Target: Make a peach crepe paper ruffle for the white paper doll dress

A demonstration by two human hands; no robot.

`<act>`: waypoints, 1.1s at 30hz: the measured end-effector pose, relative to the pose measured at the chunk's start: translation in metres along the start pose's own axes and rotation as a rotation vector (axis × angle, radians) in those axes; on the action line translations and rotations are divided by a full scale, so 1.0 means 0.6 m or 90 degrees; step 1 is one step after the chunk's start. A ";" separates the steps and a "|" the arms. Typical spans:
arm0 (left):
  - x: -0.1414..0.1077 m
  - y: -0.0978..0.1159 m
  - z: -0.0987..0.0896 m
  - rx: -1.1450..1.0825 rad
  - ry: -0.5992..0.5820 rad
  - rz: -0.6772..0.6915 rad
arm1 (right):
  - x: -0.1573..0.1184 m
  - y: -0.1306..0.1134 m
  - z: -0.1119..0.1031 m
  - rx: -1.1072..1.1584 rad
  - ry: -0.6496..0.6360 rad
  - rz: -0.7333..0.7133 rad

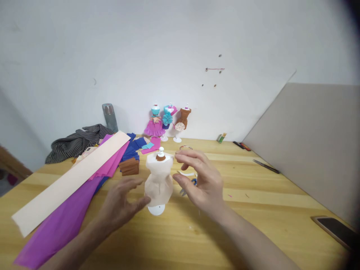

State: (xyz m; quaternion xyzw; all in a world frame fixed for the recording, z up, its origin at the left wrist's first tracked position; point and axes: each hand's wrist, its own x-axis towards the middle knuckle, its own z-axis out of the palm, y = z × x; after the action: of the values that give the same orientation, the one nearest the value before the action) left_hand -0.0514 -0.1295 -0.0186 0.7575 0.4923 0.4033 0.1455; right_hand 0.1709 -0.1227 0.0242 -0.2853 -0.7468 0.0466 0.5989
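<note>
A small mannequin (159, 183) stands upright on a round white base (156, 209) at the middle of the table, wrapped in pale cream material with a brown collar at its neck. On its left side is my left hand (125, 200), fingers apart, the thumb tip near the lower part of the wrap. My right hand (199, 178) is raised at the other side, thumb and fingers spread, fingertips close to the mannequin's upper side. Neither hand holds anything. Behind my right hand, blue-handled scissors (194, 182) are partly hidden.
Purple sheets (62, 221), a long cream strip (73, 180), brown pieces (129, 166) and a striped cloth (81, 142) lie left. Three dressed mannequins (167, 120) and a bottle (109, 117) stand near the wall. A knife (266, 166) and a phone (334, 230) lie right.
</note>
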 end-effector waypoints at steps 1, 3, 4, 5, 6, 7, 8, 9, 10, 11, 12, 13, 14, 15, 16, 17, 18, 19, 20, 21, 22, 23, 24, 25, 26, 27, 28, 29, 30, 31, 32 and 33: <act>0.002 0.005 -0.010 0.025 0.065 0.032 | 0.001 0.001 0.002 -0.001 0.006 0.002; 0.012 0.020 -0.026 0.052 0.161 0.127 | 0.005 0.003 0.007 -0.008 0.014 0.004; 0.019 0.030 -0.031 0.060 0.197 0.182 | 0.007 0.004 0.010 -0.015 0.014 -0.004; 0.026 0.040 -0.033 0.068 0.227 0.231 | 0.009 0.005 0.011 -0.025 0.010 -0.017; 0.034 0.050 -0.033 0.078 0.245 0.272 | 0.010 0.005 0.013 -0.038 0.003 -0.034; 0.041 0.059 -0.030 0.087 0.256 0.305 | 0.011 0.005 0.014 -0.050 -0.003 -0.054; 0.047 0.065 -0.026 0.094 0.260 0.330 | 0.011 0.005 0.015 -0.060 -0.010 -0.072; 0.052 0.070 -0.022 0.097 0.258 0.348 | 0.011 0.005 0.016 -0.067 -0.016 -0.086; 0.056 0.073 -0.017 0.097 0.257 0.362 | 0.010 0.006 0.017 -0.072 -0.019 -0.098; 0.058 0.075 -0.013 0.096 0.256 0.371 | 0.010 0.006 0.017 -0.076 -0.020 -0.107; 0.060 0.075 -0.009 0.095 0.259 0.376 | 0.008 0.007 0.017 -0.083 -0.018 -0.115; 0.060 0.075 -0.007 0.097 0.268 0.382 | 0.008 0.008 0.017 -0.092 -0.015 -0.125; 0.061 0.074 -0.005 0.101 0.280 0.393 | 0.007 0.009 0.017 -0.099 -0.011 -0.138; 0.061 0.073 -0.004 0.106 0.294 0.405 | 0.007 0.010 0.016 -0.104 -0.008 -0.153; 0.061 0.072 -0.003 0.110 0.305 0.418 | 0.007 0.011 0.016 -0.106 -0.006 -0.167; 0.061 0.072 -0.002 0.111 0.314 0.430 | 0.008 0.012 0.015 -0.106 -0.007 -0.179; 0.062 0.071 -0.002 0.110 0.319 0.443 | 0.009 0.013 0.015 -0.105 -0.008 -0.189; 0.062 0.071 -0.001 0.110 0.322 0.452 | 0.010 0.013 0.015 -0.104 -0.010 -0.195; 0.062 0.070 0.000 0.110 0.321 0.456 | 0.011 0.013 0.014 -0.104 -0.009 -0.199; 0.062 0.070 0.000 0.112 0.320 0.461 | 0.012 0.013 0.014 -0.106 -0.007 -0.203; 0.061 0.070 0.001 0.110 0.317 0.462 | 0.013 0.013 0.014 -0.106 -0.004 -0.206; 0.061 0.070 0.001 0.102 0.314 0.462 | 0.013 0.013 0.014 -0.105 -0.001 -0.207; 0.060 0.070 0.000 0.090 0.310 0.459 | 0.014 0.012 0.014 -0.103 0.000 -0.207; 0.060 0.071 -0.001 0.075 0.306 0.452 | 0.014 0.012 0.014 -0.102 0.001 -0.207; 0.059 0.072 -0.002 0.061 0.305 0.444 | 0.015 0.012 0.013 -0.103 0.003 -0.208; 0.059 0.073 -0.005 0.049 0.306 0.434 | 0.016 0.011 0.012 -0.105 0.007 -0.211; 0.059 0.074 -0.007 0.043 0.308 0.425 | 0.017 0.011 0.011 -0.110 0.013 -0.215; 0.059 0.075 -0.009 0.042 0.312 0.420 | 0.018 0.010 0.010 -0.119 0.020 -0.222; 0.060 0.076 -0.011 0.045 0.315 0.417 | 0.019 0.010 0.009 -0.130 0.026 -0.229; 0.060 0.077 -0.013 0.050 0.316 0.419 | 0.020 0.009 0.008 -0.142 0.031 -0.237; 0.061 0.077 -0.015 0.057 0.313 0.424 | 0.021 0.009 0.007 -0.153 0.031 -0.245; 0.061 0.077 -0.016 0.065 0.307 0.429 | 0.022 0.009 0.007 -0.163 0.030 -0.253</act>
State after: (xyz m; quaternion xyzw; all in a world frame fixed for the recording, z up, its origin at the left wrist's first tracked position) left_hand -0.0226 -0.1213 0.0332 0.7661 0.2563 0.5695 -0.1517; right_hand 0.1675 -0.1109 0.0324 -0.2075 -0.7738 -0.1742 0.5726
